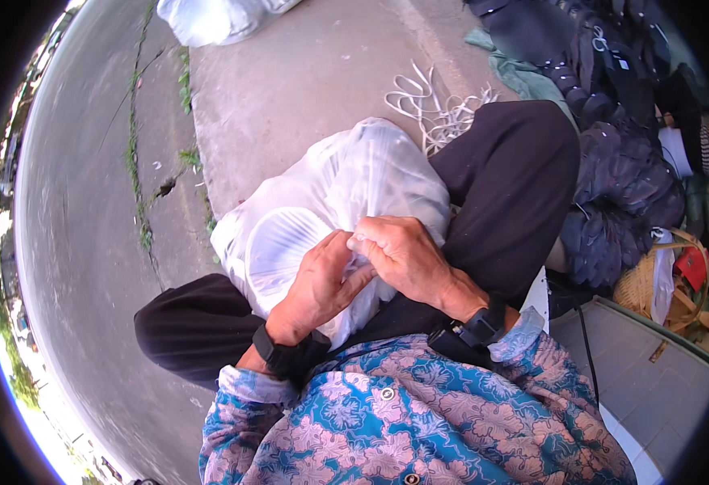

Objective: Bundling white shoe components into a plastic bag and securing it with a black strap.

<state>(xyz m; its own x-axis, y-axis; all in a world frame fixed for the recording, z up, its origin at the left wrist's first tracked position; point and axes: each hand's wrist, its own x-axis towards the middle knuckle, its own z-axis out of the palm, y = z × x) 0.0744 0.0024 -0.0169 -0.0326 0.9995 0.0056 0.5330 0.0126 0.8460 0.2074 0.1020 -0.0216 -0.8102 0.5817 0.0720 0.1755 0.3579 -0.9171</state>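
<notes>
Fingertips of both hands meet at one spot near the middle of the frame, pinching a bit of thin film on the translucent white plastic bag [334,202]. The left hand [318,283] comes up from the lower middle, the right hand [407,259] curls over just beside it, and both are closed on the plastic, not on each other.

Honestly, the film looks thin, so I'd guess a hard tug at that pinch could tear it, or it could slide off the lap onto the concrete.

The bag sits on the black trousers [500,186], packed with pale round stuff. Its long axis runs lower left to upper right, bulging end toward the loose white cords [435,105] at top centre.
</notes>
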